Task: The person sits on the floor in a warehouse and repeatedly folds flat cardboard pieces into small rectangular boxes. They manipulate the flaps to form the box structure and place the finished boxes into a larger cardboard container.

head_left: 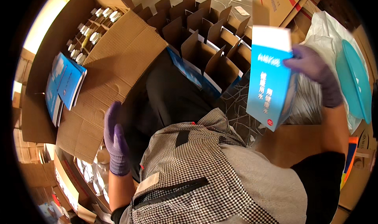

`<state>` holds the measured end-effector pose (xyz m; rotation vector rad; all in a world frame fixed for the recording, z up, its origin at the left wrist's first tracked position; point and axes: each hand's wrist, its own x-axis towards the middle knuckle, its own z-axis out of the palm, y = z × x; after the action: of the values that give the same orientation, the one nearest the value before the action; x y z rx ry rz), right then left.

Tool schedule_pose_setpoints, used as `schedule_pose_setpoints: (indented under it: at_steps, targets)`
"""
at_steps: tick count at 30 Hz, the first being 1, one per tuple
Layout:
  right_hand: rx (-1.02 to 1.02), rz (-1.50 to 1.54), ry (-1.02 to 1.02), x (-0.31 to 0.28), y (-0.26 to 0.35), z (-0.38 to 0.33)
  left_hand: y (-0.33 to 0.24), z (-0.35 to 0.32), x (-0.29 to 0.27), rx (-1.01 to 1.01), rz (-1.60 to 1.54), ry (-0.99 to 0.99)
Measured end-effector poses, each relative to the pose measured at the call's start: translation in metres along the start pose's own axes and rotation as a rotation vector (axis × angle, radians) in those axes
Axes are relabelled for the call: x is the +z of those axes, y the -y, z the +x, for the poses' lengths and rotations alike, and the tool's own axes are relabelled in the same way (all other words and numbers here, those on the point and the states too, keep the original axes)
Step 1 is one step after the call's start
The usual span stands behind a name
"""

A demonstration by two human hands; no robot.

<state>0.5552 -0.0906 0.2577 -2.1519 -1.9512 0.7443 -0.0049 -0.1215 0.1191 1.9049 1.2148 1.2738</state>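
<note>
In a purple glove, my right hand [311, 70] grips the side of a tall blue and white carton box [265, 80] near its upper end. The box is raised at the right, and its white top part is slightly blurred. My left hand [116, 139], also gloved in purple, is held up beside my lap with the fingers stretched and nothing in them. Beyond my knees, several open-topped boxes [197, 52] stand in tight rows, brown inside with flaps up. Blue printed booklets [69, 82] lie on the big cardboard carton to the left of my left hand.
That big carton [114, 54] has its flap folded toward me; white-capped bottles [94, 37] stand in its dividers. At the right are a white plastic bag [325, 31] and a turquoise plastic lid or basin [356, 80]. White string [240, 105] lies tangled on the floor.
</note>
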Motion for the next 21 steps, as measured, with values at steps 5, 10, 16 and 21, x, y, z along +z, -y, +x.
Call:
schedule_pose_setpoints:
  at_steps: [5,10,16,21]
  targets:
    - [0.361,-0.302,0.183,0.101,-0.058,0.071,-0.006,-0.007,0.027,-0.160,-0.096,0.007]
    - [0.354,-0.058,-0.042,0.177,-0.147,0.068,-0.015,-0.020,0.034,-0.231,-0.074,0.057]
    - [0.150,0.129,-0.384,0.286,-0.237,0.058,0.003,-0.016,0.049,-0.396,-0.112,0.117]
    - [0.214,0.138,-0.243,0.327,-0.250,0.079,-0.002,-0.001,0.049,-0.303,0.047,0.287]
